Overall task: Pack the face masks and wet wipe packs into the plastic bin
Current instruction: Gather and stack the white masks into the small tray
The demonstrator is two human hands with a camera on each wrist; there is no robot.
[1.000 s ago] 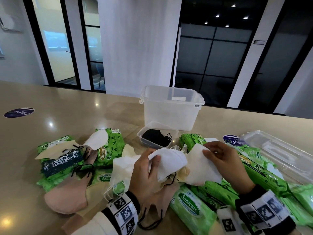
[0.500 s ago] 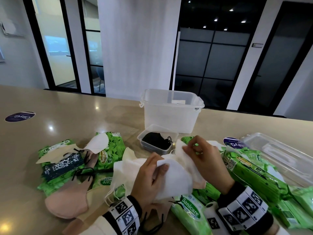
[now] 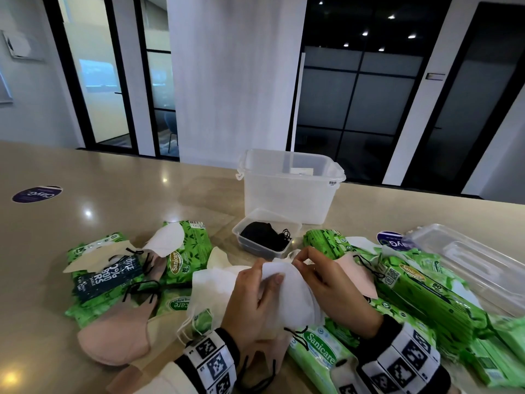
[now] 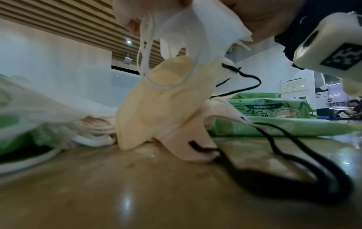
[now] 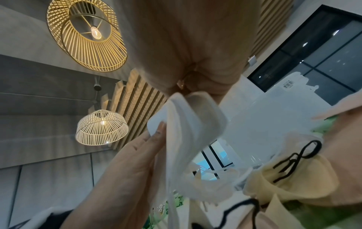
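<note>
Left hand (image 3: 257, 305): holds the white masks (image 3: 289, 297) from below, thumb on top, so the stack stays together.
Right hand (image 3: 326, 282): its grip pinches the top edge of the same masks, I think to line them up.
White masks: up in both hands, just above the tabletop (image 3: 113, 191).
Big bin (image 3: 289, 186): at the back, open, well apart from the hands.
Small tub (image 3: 265, 237): in front of the bin, holds a black mask (image 3: 262, 236).
Wipe packs (image 3: 420, 297): still lying around on the tabletop, not packed yet.
Pink mask (image 3: 113, 334): lies near the left hand, waiting.
</note>
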